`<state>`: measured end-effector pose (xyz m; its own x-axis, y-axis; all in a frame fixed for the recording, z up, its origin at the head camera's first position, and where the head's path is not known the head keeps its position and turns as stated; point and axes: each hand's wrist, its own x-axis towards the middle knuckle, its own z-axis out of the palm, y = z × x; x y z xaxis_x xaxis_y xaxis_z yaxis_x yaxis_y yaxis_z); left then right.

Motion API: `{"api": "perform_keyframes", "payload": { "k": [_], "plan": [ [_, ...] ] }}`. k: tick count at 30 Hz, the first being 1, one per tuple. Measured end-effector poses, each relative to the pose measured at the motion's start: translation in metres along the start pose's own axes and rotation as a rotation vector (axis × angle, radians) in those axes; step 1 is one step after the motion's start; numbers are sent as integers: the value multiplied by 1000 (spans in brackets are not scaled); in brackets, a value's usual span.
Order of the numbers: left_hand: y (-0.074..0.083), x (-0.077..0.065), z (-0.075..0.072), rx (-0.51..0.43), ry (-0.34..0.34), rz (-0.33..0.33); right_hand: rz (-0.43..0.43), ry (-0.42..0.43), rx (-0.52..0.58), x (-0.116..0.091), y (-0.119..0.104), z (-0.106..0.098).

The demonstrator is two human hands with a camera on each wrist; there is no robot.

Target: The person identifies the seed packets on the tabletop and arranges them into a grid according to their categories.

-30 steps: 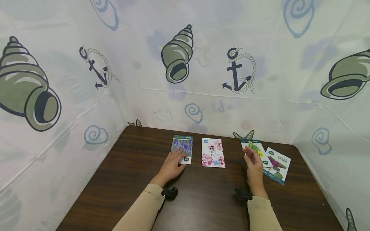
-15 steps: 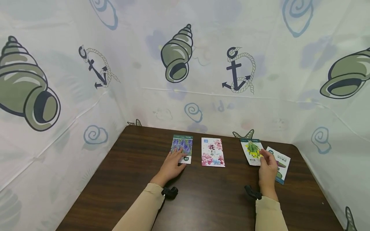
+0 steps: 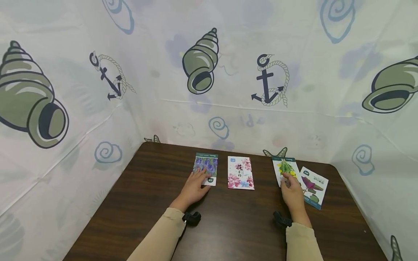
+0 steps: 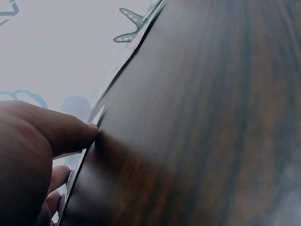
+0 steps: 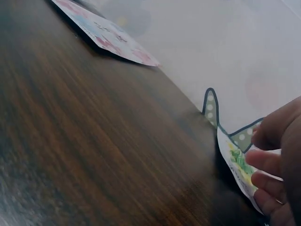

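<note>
My left hand rests with spread fingers on the lower part of a seed packet printed with violet flowers. In the left wrist view its thumb touches the packet's edge. At the right, my right hand lies over the lower part of a yellow-flower seed packet, hiding its bottom. Loosely bent fingers are at that packet's face in the right wrist view, with the thumb apart from them. A packet with a purple bloom lies tilted just right of this hand, partly covered.
Between the hands a pink-blossom packet lies flat on the dark wooden table. Behind the table's far edge hangs a pale cloth with shell and anchor prints. Black wrist cameras sit on both wrists.
My right hand moved right over the yellow-flower packet's right side, then back left onto its lower part. That packet has turned slightly and overlaps the purple-bloom packet less. My left hand stayed still.
</note>
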<state>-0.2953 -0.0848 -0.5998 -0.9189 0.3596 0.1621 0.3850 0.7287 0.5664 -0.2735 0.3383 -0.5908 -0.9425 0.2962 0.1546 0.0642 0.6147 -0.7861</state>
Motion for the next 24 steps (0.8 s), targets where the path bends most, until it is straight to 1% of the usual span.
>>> {"api": "perform_keyframes", "payload": {
  "k": [4, 9, 16, 20, 24],
  "plan": [
    [-1, 1, 0, 3, 5, 8, -24, -32, -54, 2, 1, 1],
    [-1, 3, 0, 10, 5, -2, -86, -91, -113, 6, 4, 2],
    [-2, 1, 0, 0, -1, -4, -172, -105, -182, 4, 4, 3],
    [-3, 0, 1, -3, -1, -4, -197, -145, -187, 3, 4, 3],
    [0, 0, 0, -8, -8, -7, -198, -175, -175, 2, 4, 3]
  ]
}}
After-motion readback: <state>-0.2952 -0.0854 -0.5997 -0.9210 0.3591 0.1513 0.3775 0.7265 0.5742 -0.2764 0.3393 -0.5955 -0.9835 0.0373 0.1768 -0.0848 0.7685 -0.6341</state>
